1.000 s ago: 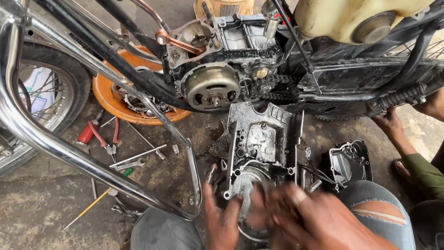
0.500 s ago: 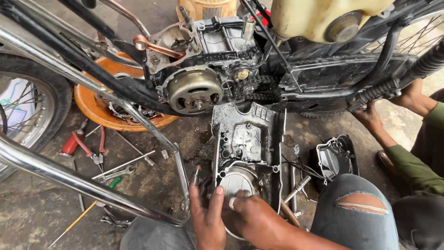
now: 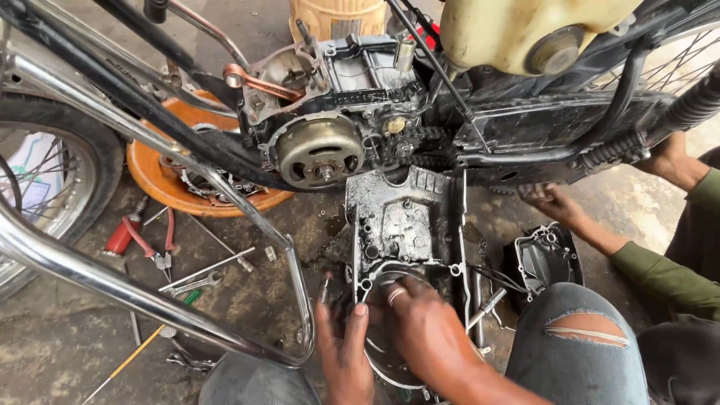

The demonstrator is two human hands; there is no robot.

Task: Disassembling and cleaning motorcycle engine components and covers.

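A greasy grey engine side cover [image 3: 405,225] lies inner side up on the ground below the motorcycle engine [image 3: 322,150]. My left hand [image 3: 346,352] rests on the cover's lower left edge, fingers pressed against it. My right hand [image 3: 424,326], a ring on one finger, lies flat over the cover's round lower opening. Whether either hand grips a small part is hidden beneath the palms. My knees in torn jeans [image 3: 577,345] frame the cover.
A chrome guard bar [image 3: 150,300] crosses the lower left. An orange tray [image 3: 161,184] of parts, red-handled pliers [image 3: 150,244], wrenches [image 3: 195,283] and a screwdriver lie on the left. A second black cover [image 3: 544,259] lies right, near another person's hand [image 3: 547,201] in a green sleeve.
My view has shifted closer and to the right. My hands have settled lower on the cover, the right hand spreading flat over its round opening.
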